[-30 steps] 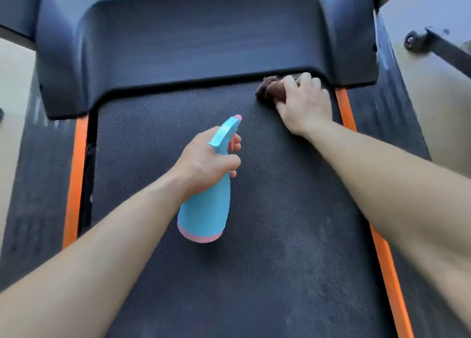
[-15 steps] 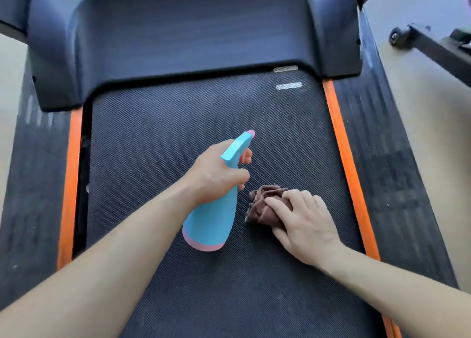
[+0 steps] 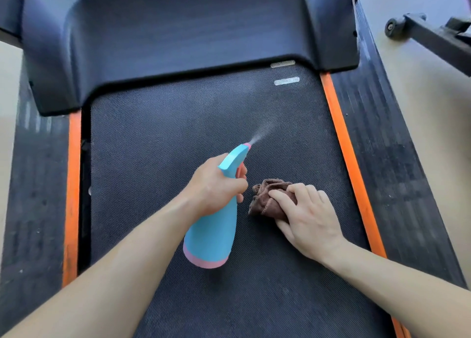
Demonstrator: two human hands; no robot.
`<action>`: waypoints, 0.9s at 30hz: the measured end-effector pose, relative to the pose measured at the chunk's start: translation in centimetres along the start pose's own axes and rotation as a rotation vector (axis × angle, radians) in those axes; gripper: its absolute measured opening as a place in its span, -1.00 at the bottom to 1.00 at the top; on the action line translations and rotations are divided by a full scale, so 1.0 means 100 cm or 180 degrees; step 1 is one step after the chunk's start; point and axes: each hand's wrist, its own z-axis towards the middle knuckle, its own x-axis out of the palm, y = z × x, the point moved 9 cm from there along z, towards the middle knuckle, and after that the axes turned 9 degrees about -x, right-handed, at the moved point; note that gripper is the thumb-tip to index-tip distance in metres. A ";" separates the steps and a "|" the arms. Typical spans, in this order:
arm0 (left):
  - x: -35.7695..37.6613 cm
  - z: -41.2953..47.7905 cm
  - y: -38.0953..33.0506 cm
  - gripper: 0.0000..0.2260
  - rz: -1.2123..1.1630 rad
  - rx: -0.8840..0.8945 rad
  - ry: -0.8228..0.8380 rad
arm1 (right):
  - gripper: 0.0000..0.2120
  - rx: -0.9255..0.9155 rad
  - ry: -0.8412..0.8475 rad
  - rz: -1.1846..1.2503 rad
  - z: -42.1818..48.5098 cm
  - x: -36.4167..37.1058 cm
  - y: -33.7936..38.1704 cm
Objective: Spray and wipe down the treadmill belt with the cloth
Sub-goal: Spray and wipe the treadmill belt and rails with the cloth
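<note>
The fingers of the left hand are curled tight round the neck and trigger of a spray bottle, a light blue bottle with a pink band at its base and a pink nozzle tip, held tilted above the treadmill belt. A thin white mist fans from the nozzle, up and to the right. Just beside the bottle, the right hand lies on a crumpled brown cloth, its fingers close together and nearly straight, pressing the cloth onto the belt's middle. The belt is dark, finely dotted, and dusty grey in patches, with orange strips along both edges and the dark motor cover at its far end.
</note>
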 end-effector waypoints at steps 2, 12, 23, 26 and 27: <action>0.001 0.001 0.004 -0.88 0.0027 -0.0031 0.0086 | -0.56 0.0196 -0.0070 -0.0008 0.012 -0.001 -0.015; -0.054 0.008 0.014 -0.58 -0.0441 0.0072 -0.0460 | -0.65 0.1336 -0.0264 -0.0391 0.197 -0.008 -0.129; -0.096 0.003 0.008 -0.75 -0.0092 0.0146 -0.0897 | -0.71 -0.1363 0.0489 0.0235 0.094 0.028 0.103; -0.091 0.002 0.007 -0.61 -0.0110 0.0135 -0.0844 | -0.68 -0.0392 0.0138 -0.0218 0.165 0.014 0.005; -0.089 0.003 0.006 -0.59 -0.0155 0.0117 -0.0815 | -0.66 0.0042 0.0059 -0.0398 0.185 0.005 -0.041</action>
